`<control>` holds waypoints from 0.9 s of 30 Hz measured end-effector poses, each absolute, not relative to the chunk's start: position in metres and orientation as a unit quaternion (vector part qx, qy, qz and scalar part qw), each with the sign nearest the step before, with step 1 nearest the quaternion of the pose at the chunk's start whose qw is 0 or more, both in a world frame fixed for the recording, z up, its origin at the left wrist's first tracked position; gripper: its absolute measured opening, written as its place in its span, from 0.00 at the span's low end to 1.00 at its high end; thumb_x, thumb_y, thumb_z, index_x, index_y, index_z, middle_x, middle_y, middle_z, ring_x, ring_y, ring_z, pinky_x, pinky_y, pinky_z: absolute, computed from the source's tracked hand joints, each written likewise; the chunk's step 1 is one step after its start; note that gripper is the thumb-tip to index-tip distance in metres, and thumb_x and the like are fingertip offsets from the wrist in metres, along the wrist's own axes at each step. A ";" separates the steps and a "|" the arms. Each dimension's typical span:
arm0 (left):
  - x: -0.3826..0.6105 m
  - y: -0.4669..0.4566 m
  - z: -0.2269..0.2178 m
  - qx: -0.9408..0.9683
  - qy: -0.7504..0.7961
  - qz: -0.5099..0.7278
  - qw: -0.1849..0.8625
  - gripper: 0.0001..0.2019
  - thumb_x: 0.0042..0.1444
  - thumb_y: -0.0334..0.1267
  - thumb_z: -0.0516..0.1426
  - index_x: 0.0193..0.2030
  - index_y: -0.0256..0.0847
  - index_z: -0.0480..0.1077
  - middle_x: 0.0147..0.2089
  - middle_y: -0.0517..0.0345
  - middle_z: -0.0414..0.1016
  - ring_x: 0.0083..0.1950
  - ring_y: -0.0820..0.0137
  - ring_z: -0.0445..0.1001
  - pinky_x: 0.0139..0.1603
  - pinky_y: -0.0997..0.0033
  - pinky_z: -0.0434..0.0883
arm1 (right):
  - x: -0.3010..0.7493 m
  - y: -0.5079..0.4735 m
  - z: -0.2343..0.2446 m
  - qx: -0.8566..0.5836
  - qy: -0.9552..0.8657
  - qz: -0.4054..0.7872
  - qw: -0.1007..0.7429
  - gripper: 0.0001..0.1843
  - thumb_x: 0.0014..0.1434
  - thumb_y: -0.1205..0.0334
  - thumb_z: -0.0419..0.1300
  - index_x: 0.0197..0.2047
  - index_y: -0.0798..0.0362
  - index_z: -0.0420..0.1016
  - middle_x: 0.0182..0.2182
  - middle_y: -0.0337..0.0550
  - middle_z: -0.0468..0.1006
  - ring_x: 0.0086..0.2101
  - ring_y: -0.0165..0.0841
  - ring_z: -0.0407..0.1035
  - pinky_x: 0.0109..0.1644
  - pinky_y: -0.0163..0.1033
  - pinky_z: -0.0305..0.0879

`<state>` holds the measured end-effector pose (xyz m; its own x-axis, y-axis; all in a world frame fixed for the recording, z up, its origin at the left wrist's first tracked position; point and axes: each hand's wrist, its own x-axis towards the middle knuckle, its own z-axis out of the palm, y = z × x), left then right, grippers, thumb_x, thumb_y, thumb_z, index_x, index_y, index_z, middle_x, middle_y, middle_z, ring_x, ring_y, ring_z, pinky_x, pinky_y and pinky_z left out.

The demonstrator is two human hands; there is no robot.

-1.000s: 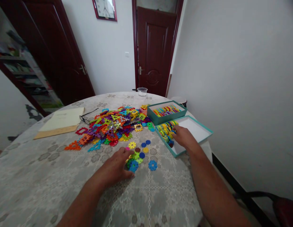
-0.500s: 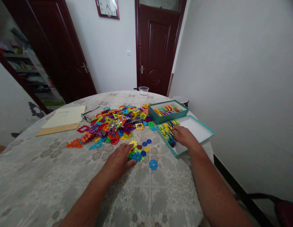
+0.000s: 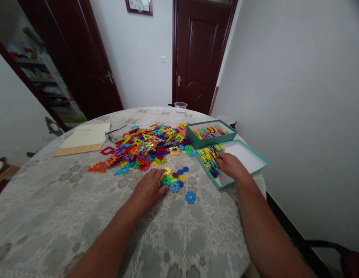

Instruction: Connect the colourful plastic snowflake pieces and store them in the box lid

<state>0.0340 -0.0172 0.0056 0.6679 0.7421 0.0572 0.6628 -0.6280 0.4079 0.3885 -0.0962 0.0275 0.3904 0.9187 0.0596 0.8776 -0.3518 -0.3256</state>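
My left hand (image 3: 150,190) rests on the tablecloth with thumb and fingers apart, at the left side of a small pile of flower-shaped plastic discs (image 3: 175,187) in blue, green and yellow. My right hand (image 3: 228,165) reaches into the shallow teal-edged box lid (image 3: 245,156). Its fingers are drawn together against rows of stacked discs (image 3: 207,156) along the lid's left side. Whatever lies between those fingertips is hidden. A single blue disc (image 3: 190,197) lies apart, nearer to me.
A large heap of colourful interlocking plastic pieces (image 3: 144,146) covers the table's middle. Behind the lid stands a deeper teal box (image 3: 197,143) with more disc rows. Eyeglasses (image 3: 111,137), papers (image 3: 86,135) and a clear plastic bowl (image 3: 181,105) lie farther out.
The view has shifted a little, so everything sits slightly right and higher. My left hand stays beside the small pile, where a few discs have shifted. My right hand remains at the disc rows.
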 end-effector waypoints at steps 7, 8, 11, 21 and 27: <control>0.033 -0.017 0.001 0.885 0.415 0.105 0.183 0.25 0.63 0.40 0.61 0.66 0.44 0.67 0.62 0.43 0.73 0.64 0.54 0.71 0.66 0.58 0.66 | 0.366 -0.102 0.045 -0.795 -0.557 -0.030 0.239 0.10 0.66 0.61 0.58 0.43 0.52 0.80 0.42 0.49 0.84 0.40 0.40 0.75 0.45 0.40 0.63; 0.033 -0.017 0.001 0.884 0.417 0.100 0.186 0.23 0.63 0.40 0.61 0.64 0.44 0.68 0.61 0.43 0.74 0.63 0.54 0.72 0.65 0.57 0.66 | 0.357 -0.104 0.049 -0.765 -0.595 0.007 0.247 0.09 0.66 0.60 0.59 0.42 0.51 0.80 0.40 0.47 0.83 0.39 0.38 0.75 0.43 0.40 0.63; 0.032 -0.016 0.001 0.880 0.423 0.094 0.197 0.20 0.61 0.40 0.62 0.60 0.44 0.70 0.58 0.43 0.75 0.60 0.53 0.73 0.62 0.57 0.68 | 0.323 -0.113 0.055 -0.645 -0.722 0.174 0.179 0.06 0.64 0.59 0.62 0.42 0.49 0.78 0.36 0.41 0.82 0.35 0.35 0.73 0.39 0.37 0.63; 0.029 -0.013 -0.001 0.868 0.419 0.121 0.236 0.17 0.58 0.36 0.64 0.55 0.44 0.73 0.56 0.46 0.74 0.57 0.55 0.74 0.57 0.60 0.68 | 0.277 -0.122 0.031 -0.601 -0.771 0.209 0.015 0.15 0.52 0.64 0.71 0.42 0.50 0.74 0.42 0.46 0.78 0.40 0.39 0.71 0.39 0.39 0.57; 0.027 -0.010 -0.002 0.879 0.378 0.140 0.254 0.12 0.57 0.31 0.61 0.48 0.45 0.75 0.47 0.53 0.78 0.49 0.61 0.75 0.51 0.64 0.68 | 0.272 -0.109 0.033 -0.550 -0.778 0.286 0.107 0.10 0.56 0.69 0.66 0.38 0.49 0.71 0.34 0.37 0.76 0.34 0.32 0.67 0.36 0.36 0.53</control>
